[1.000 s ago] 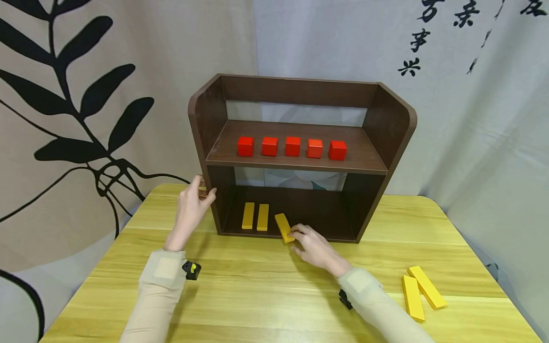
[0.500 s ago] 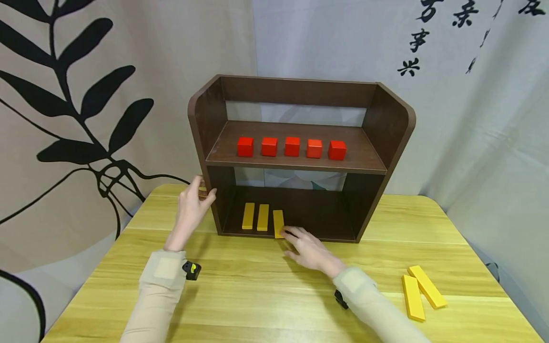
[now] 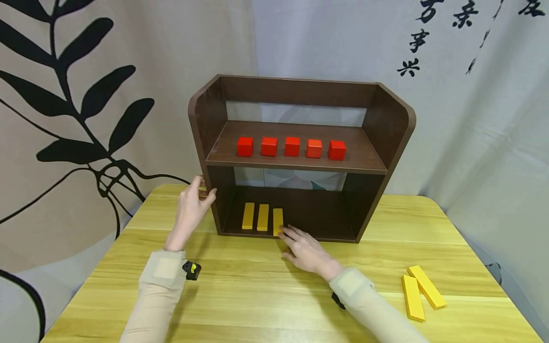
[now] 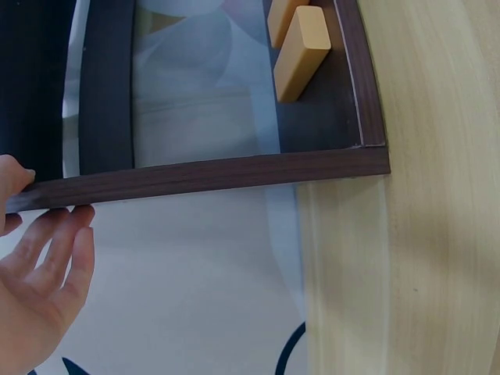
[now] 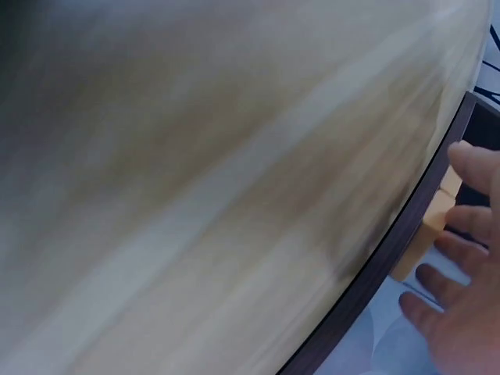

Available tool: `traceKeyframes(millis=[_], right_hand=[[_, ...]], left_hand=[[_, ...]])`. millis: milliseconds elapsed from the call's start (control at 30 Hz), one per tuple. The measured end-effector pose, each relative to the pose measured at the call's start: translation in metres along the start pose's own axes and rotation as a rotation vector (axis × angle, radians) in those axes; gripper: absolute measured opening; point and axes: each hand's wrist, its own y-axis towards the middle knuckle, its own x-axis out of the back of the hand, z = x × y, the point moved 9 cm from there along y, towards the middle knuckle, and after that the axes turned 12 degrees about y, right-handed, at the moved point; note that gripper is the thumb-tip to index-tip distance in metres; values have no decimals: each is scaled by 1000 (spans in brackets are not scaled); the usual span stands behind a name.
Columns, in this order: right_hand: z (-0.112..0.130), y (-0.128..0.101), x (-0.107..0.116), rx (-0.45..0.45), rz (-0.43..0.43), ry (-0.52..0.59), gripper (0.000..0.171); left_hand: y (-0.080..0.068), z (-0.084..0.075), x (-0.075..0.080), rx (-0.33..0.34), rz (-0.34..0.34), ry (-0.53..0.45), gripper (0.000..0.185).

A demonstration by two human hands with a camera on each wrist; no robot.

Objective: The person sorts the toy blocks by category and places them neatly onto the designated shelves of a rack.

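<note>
A dark brown shelf unit (image 3: pixel 388 128) stands on the yellow wooden table (image 3: pixel 257 295). Several red cubes (image 3: pixel 292 146) line its upper shelf. Three yellow blocks lie side by side on its bottom board; the rightmost yellow block (image 3: pixel 278 220) has my right hand (image 3: pixel 302 247) at its near end, straight fingertips touching it. My left hand (image 3: pixel 190 207) holds the shelf's left side panel (image 4: pixel 195 176), thumb on the front edge. The right wrist view is blurred, showing the fingers (image 5: pixel 461 238) beside a yellow block (image 5: pixel 426 234).
Two more yellow blocks (image 3: pixel 418 290) lie on the table at the right, near its front corner. Patterned cloth hangs behind the shelf. The table's right edge runs close to those blocks.
The third yellow block lay slanted under my right hand; it now lies straight, parallel to the other two and further in. My right hand has drawn slightly left. The left hand has stayed put.
</note>
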Motion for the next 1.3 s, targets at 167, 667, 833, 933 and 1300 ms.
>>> traceKeyframes(millis=[167, 667, 833, 933, 1300], right_hand=[[0, 2, -2, -58, -6, 12, 57], [-1, -2, 5, -37, -36, 83, 57], [-1, -11, 17, 4, -71, 105, 55], [-3, -20, 26, 16, -89, 121, 53], [-40, -61, 63, -53, -128, 377, 46]], left_hand=[[0, 0, -1, 5, 5, 3, 26], [-1, 3, -2, 23, 16, -2, 25], [0, 4, -2, 29, 19, -1, 25], [-1, 3, -2, 26, 18, 6, 25], [0, 2, -2, 17, 18, 2, 24]])
